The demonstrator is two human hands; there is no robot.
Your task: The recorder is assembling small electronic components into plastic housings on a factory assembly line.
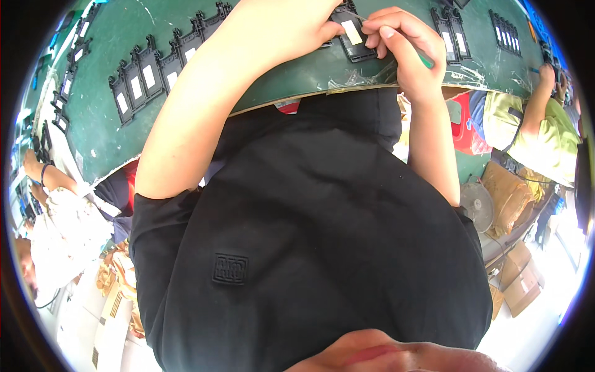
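A black plastic frame (359, 48) with a pale rectangular strip on its face lies on the green table in front of me, near its front edge. My left hand (304, 28) is at the frame's left side, with its thumb against the frame. The picture's top edge cuts off some of its fingers. My right hand (409, 49) is closed around a thin metal tool (356, 13) with a green handle. Its slim tip reaches over the frame's upper end toward my left hand. Whether the tip touches the frame, I cannot tell.
Several similar black frames (149, 73) stand in a row at left on the green table (99, 139). More frames (451, 36) lie at right. Clear plastic scraps (362, 79) lie along the front edge. Co-workers sit at both sides; a fan (476, 204) and cartons (505, 189) are at right.
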